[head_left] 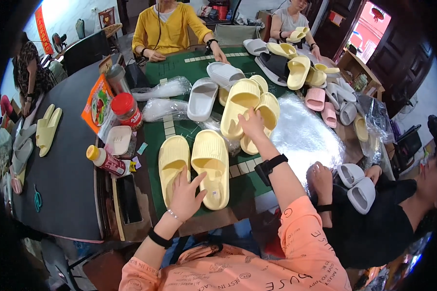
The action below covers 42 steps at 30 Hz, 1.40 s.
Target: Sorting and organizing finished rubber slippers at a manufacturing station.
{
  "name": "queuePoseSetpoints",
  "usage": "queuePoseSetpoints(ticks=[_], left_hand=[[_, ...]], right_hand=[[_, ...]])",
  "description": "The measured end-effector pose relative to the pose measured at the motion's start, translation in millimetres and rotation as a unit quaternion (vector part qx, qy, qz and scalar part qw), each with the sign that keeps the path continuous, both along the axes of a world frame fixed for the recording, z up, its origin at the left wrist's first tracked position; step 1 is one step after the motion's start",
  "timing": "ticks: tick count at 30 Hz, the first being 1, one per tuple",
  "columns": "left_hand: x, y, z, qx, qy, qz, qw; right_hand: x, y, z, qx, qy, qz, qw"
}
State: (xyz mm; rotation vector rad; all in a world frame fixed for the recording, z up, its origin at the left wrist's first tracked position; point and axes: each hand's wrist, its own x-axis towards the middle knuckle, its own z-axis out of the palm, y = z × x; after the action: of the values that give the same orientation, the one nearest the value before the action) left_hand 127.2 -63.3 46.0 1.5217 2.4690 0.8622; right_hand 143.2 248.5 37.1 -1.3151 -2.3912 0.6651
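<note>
A pair of pale yellow slippers lies on the green table in front of me, a left slipper (174,154) and a right slipper (210,151). My left hand (182,198) is over their heel ends, its fingers spread, gripping nothing. Farther off and to the right, my right hand (251,125) grips the inner edges of two more yellow slippers, one upright slipper (239,103) and another slipper (269,112) beside it. Some of those fingers are hidden. Just left of them stands a light grey slipper (202,99), with another grey slipper (226,73) behind.
Clear plastic bags (166,110), a red-lidded jar (126,110) and a bottle (107,161) lie or stand at left. Shiny silver sheeting (303,131) covers the right side. Several yellow, grey and pink slippers pile beyond it. A person at right holds grey slippers (360,195); others sit opposite.
</note>
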Motion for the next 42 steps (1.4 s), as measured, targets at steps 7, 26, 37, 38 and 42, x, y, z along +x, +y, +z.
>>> queuePoseSetpoints(ticks=[7,26,37,38,42], left_hand=[[-5.4,5.6,-30.2,-0.035,0.012,-0.004,0.999],[-4.1,12.4,-32.8,-0.031,-0.012,0.024,0.999],[-6.0,11.9,-34.5,-0.032,-0.002,0.029,0.999],[-5.9,10.3,-35.2,-0.027,-0.001,0.03,0.999],[-2.9,10.0,-37.1,-0.027,-0.021,0.037,0.999]], right_hand=[[3.6,31.5,-18.5,0.025,0.149,0.07,0.986],[-2.1,90.1,5.6,0.249,0.104,0.066,0.961],[74.7,-34.8,-4.7,0.049,-0.025,0.139,0.989],[70.8,-37.5,-10.9,0.048,-0.026,0.139,0.989],[57.8,-27.1,-41.8,-0.029,0.089,0.107,0.99]])
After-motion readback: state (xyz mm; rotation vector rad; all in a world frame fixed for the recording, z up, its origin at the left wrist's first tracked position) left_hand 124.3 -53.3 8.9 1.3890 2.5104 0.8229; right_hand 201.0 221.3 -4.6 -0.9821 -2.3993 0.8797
